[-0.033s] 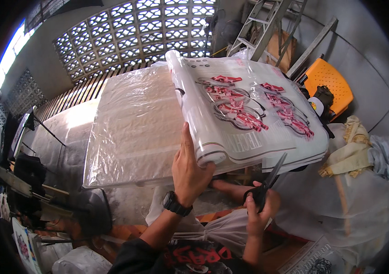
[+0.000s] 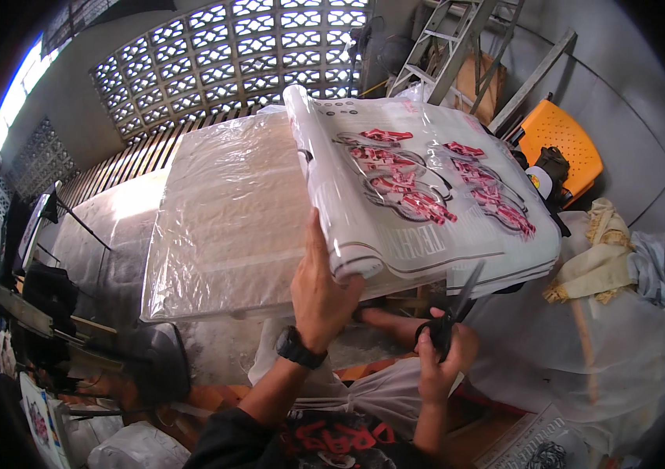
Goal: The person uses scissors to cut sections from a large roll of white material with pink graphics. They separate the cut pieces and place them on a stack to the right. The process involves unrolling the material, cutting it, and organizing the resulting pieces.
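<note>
A roll of clear-and-white printed plastic film (image 2: pixel 340 254) with red pictures lies on a flat board (image 2: pixel 215 211) wrapped in clear plastic. My left hand (image 2: pixel 323 301), wearing a black watch, grips the near end of the roll, thumb at its open end and fingers along its left side. Part of the film spreads out to the right as a printed sheet (image 2: pixel 418 180) over further layers. Black-handled scissors (image 2: pixel 443 332) are in my right hand (image 2: pixel 450 359), blades pointing up and right by the film's near edge; they look closed together, though blurred.
An orange perforated plastic chair (image 2: pixel 563 148) stands at the far right, a cap (image 2: pixel 539 181) beside it. Behind are a metal ladder (image 2: pixel 442 55) and a patterned block wall (image 2: pixel 231 59). Cream cloth (image 2: pixel 602 258) lies to the right. A dark seat (image 2: pixel 160 363) is at the lower left.
My left hand and the near end of the roll have shifted very slightly left. The scissor blades have moved a little left too and are more blurred.
</note>
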